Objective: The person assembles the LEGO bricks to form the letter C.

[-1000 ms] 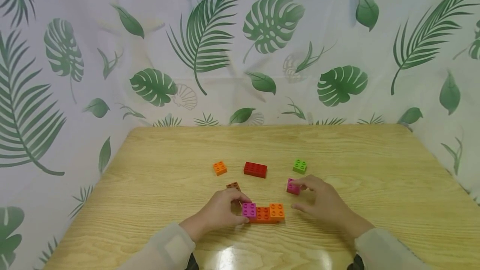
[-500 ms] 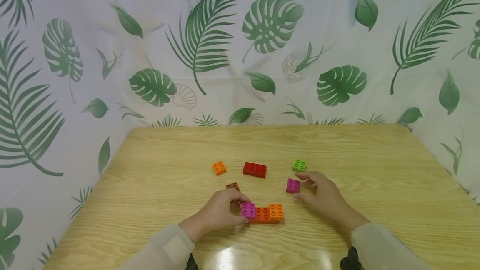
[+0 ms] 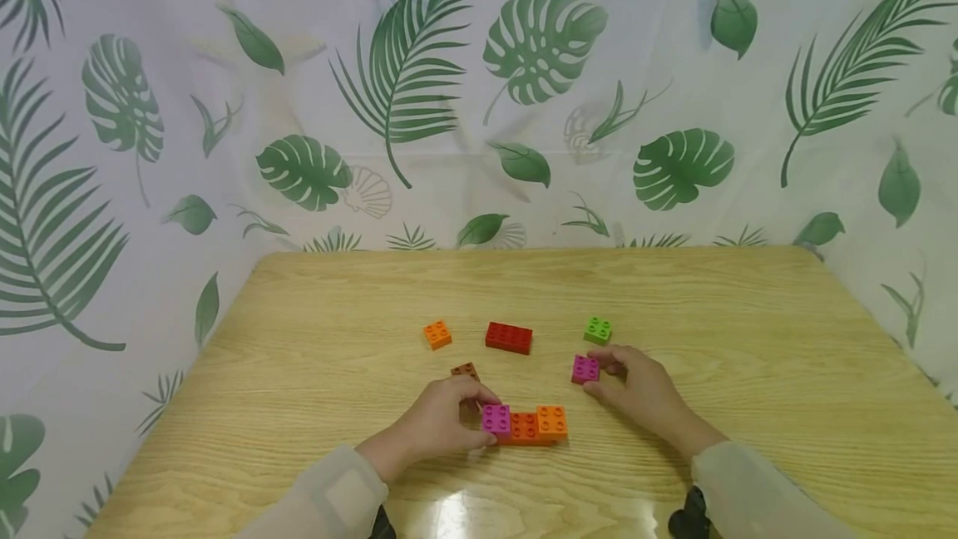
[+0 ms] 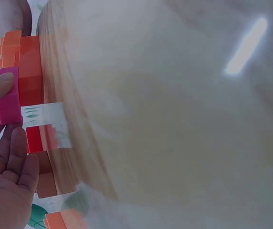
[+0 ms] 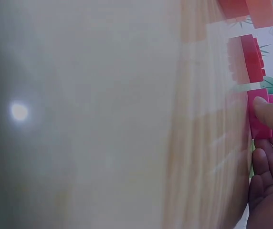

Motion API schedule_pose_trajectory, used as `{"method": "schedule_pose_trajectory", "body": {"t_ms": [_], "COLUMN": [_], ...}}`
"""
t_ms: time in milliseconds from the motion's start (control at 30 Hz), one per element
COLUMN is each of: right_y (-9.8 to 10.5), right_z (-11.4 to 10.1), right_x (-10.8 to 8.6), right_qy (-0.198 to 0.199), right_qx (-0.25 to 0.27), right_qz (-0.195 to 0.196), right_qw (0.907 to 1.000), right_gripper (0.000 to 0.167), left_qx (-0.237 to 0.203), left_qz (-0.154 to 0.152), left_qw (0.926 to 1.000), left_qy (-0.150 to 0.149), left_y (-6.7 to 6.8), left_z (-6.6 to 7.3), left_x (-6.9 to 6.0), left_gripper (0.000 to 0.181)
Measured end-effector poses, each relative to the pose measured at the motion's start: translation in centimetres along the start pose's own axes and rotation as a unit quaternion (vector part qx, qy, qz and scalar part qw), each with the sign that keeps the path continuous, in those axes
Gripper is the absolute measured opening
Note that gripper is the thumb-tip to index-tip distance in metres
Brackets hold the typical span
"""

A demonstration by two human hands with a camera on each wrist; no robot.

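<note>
On the table, a long orange-red brick [image 3: 525, 429] carries a magenta brick [image 3: 496, 420] at its left end and an orange brick [image 3: 551, 422] at its right end. The left hand [image 3: 437, 422] pinches that magenta brick between thumb and fingers; in the left wrist view the thumb lies on the magenta brick [image 4: 8, 102]. Over to the right, the right hand [image 3: 644, 393] has thumb and fingers on a separate magenta-pink brick [image 3: 585, 369]. The right wrist view shows its thumb pressed against this pink brick [image 5: 259, 119], which rests on the table.
Behind the hands lie an orange brick [image 3: 437, 334], a dark red long brick [image 3: 509, 338] and a green brick [image 3: 598, 330]. A brown brick [image 3: 465, 371] is partly hidden behind the left hand. Leaf-patterned cloth [image 3: 449, 90] stands behind the table [image 3: 337, 298].
The right hand has shifted slightly, and its thumb and fingers now grip the separate pink brick, which was turned a little earlier. The left hand has stayed in place on its magenta brick.
</note>
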State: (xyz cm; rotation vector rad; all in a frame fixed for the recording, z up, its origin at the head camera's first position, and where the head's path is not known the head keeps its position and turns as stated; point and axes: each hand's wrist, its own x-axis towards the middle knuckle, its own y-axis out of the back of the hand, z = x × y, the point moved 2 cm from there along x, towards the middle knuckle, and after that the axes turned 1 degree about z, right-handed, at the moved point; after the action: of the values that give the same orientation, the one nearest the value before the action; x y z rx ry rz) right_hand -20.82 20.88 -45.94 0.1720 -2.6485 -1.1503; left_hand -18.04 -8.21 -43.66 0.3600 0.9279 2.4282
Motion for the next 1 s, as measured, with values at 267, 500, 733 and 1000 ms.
{"method": "schedule_pose_trajectory", "body": {"t_ms": [267, 500, 733, 1000], "right_y": [0.1, 0.1, -0.4, -1.3], "right_z": [-0.1, -0.9, -2.5, -4.0], "right_x": [0.0, -0.2, -0.6, -1.0], "right_qy": [-0.003, 0.007, 0.032, 0.063], "right_qx": [0.01, 0.034, 0.07, 0.063], "right_qz": [0.012, 0.033, 0.042, 0.041], "right_qw": [0.9999, 0.9988, 0.9962, 0.9952], "right_gripper": [0.043, 0.041, 0.038, 0.038], "left_qx": [-0.002, -0.002, -0.002, 0.002], "left_qz": [0.0, 0.001, 0.001, -0.001], "left_qw": [1.0, 1.0, 1.0, 1.0], "left_qy": [-0.001, -0.003, -0.005, -0.004], "left_y": [0.0, 0.0, 0.1, -0.1], "left_z": [-0.1, 0.0, 0.1, -0.2], "left_x": [0.0, 0.0, 0.0, 0.0], "left_gripper": [0.036, 0.036, 0.035, 0.036]}}
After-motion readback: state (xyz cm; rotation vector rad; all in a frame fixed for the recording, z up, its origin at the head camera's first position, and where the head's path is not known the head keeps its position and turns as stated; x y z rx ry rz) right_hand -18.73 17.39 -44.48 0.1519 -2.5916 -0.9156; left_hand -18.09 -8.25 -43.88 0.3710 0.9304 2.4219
